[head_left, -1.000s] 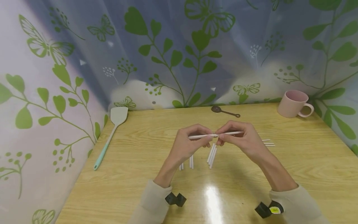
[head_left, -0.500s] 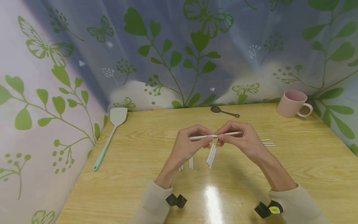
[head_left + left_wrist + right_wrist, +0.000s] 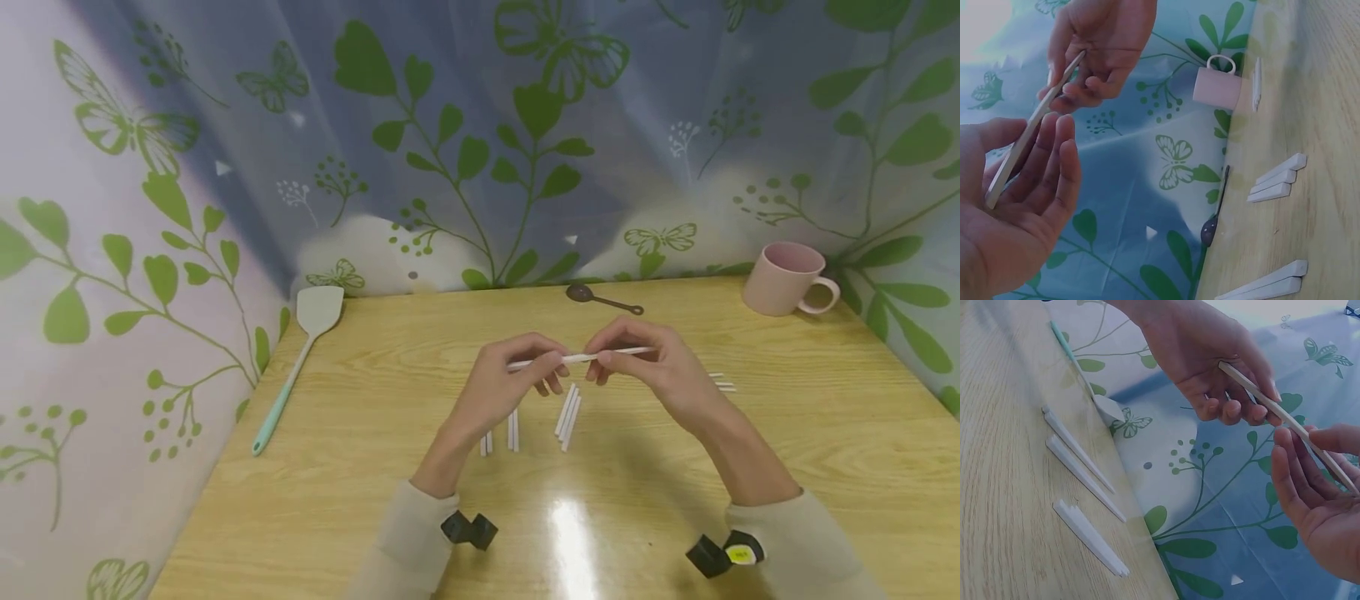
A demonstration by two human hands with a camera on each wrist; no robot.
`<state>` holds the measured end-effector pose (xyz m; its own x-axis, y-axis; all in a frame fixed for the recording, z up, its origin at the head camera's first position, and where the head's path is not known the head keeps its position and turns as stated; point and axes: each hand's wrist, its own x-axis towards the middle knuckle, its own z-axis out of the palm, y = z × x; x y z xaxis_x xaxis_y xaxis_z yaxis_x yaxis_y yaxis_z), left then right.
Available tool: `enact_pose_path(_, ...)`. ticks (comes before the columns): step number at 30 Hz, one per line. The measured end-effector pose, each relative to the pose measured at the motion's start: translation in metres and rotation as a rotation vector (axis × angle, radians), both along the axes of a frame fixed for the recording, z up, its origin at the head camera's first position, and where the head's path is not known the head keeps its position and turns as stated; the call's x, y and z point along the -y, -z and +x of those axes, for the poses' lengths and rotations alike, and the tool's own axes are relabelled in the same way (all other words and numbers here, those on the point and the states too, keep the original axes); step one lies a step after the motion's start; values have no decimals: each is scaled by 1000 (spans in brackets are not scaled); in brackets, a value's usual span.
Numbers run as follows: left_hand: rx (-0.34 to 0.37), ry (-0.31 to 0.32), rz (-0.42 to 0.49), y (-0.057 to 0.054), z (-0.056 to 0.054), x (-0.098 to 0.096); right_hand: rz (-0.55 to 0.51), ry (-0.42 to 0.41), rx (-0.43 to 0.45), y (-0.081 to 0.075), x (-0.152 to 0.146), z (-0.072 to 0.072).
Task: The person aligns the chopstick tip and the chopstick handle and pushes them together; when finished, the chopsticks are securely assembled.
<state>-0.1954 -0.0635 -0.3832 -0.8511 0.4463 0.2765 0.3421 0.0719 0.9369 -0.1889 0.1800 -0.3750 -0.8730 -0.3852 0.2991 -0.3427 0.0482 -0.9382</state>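
Note:
A thin white stick [image 3: 577,358] is held level above the table between both hands. My left hand [image 3: 495,383] pinches its left part with thumb and fingers. The right hand [image 3: 663,375] pinches the other part. Between the fingertips a short stretch of it is bare. In the left wrist view the stick [image 3: 1032,134] looks straight and flat-sided; whether it is one piece or two end to end I cannot tell. Below the hands lie three white sticks [image 3: 568,418] side by side, a pair [image 3: 513,432] and another pair [image 3: 487,442] partly behind the left wrist.
More white sticks [image 3: 722,382] lie beyond the right wrist. A dark spoon [image 3: 603,299] is at the table's back edge, a pink mug [image 3: 783,279] at the back right. A spatula [image 3: 303,358] with a mint handle lies at the left. A patterned curtain [image 3: 465,167] hangs behind.
The fingertips of the two hands have drawn slightly apart, showing more of the stick's middle. My right hand has risen a little. The things on the table have not moved.

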Motion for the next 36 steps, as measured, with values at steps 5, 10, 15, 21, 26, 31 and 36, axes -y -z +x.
enact_pose_path(5, 32, 26, -8, -1, -3, 4, -68, 19, 48, 4, -2, -5)
enact_pose_path(10, 94, 18, -40, 2, -2, 6, -92, 48, 123, 10, -3, -11)
enact_pose_path(15, 136, 41, -98, 8, -3, 8, -74, 74, 180, 13, -2, -19)
enact_pose_path(21, 176, 47, -175, 17, -4, 10, -21, 71, 212, 19, 5, -31)
enact_pose_path(26, 214, 40, -197, 24, -5, 10, 5, 53, 237, 26, 16, -42)
enact_pose_path(31, 222, 10, -251, 32, -7, 10, 3, 39, 252, 35, 25, -50)
enact_pose_path(36, 249, -32, -300, 41, -9, 11, 25, 27, 261, 45, 34, -56)
